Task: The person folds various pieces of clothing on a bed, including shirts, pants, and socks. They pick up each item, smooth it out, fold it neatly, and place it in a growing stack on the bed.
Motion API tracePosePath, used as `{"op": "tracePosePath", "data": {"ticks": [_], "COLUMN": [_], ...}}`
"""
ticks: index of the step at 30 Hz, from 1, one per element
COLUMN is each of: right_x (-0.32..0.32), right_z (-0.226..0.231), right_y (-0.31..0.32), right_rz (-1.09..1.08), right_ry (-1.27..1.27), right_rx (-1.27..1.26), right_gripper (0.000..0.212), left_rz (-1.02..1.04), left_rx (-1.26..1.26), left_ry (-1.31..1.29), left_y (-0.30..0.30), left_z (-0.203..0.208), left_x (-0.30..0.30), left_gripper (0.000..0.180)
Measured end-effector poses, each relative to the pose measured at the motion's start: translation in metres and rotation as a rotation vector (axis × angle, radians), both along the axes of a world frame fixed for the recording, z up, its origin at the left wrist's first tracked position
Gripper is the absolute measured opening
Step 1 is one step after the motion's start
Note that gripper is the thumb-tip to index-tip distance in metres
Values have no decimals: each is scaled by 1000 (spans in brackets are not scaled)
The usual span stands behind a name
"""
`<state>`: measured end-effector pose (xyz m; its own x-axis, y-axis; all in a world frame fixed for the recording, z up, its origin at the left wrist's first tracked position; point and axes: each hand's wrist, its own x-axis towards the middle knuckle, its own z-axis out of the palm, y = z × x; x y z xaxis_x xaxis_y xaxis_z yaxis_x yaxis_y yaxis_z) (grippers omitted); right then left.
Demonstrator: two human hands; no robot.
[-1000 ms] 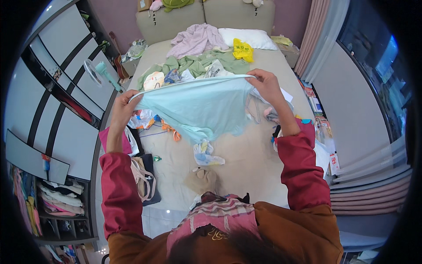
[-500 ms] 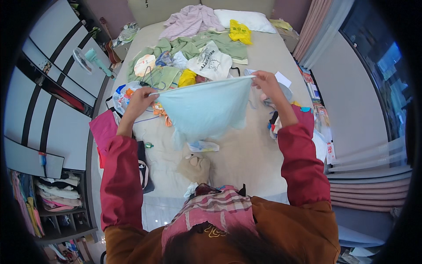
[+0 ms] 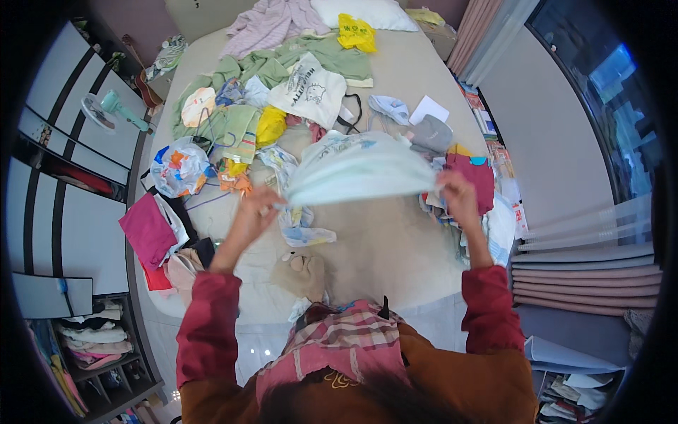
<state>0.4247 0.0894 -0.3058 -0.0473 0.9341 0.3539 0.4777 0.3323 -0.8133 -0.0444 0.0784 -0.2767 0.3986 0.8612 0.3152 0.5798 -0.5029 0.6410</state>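
Cloth (image 3: 360, 180) stretched over the bed (image 3: 381, 272) between left grip (image 3: 258, 208) and right grip (image 3: 458, 194), both pinched closed on ends of the near edge. Best to keep both pinches level and pull evenly outward, avoiding slack.

A: Where is there room to pass?

B: Bare stretch of bedsheet (image 3: 388, 258), on the near side of the raised pale-blue cloth (image 3: 364, 173), right of the beige soft bundle (image 3: 298, 275).

A: Obstacles?

B: Cloth spans left hand (image 3: 254, 213) to right hand (image 3: 459, 196), barring the middle. Crumpled plastic bag (image 3: 311, 235) lies near the left; clothes pile (image 3: 482, 180) crowds the right.
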Motion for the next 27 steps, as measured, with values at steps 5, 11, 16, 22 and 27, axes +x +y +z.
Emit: {"op": "tracePosePath", "data": {"ticks": [5,11,16,22,27], "right_x": [-9,-12,-2,-8,-32], "right_z": [-130,-226,-243,-238,-252], "right_y": [-94,-192,-225,-117,39], "right_rz": [-5,43,223,95,-70], "right_ry": [-188,-336,-590,-637,-561], "right_rx": [-236,-444,-681,-598,-161], "right_gripper": [20,17,18,13,32], "left_rz": [-129,-255,-411,-372,99], "left_rx": [-265,-448,-684,-911,-386], "left_ry": [123,353,490,453,194], "left_y": [-75,-156,-183,-106,36], "left_z": [-141,-232,-241,-239,-273], "left_x": [20,25,20,34,63], "left_gripper": [13,9,14,16,24]}}
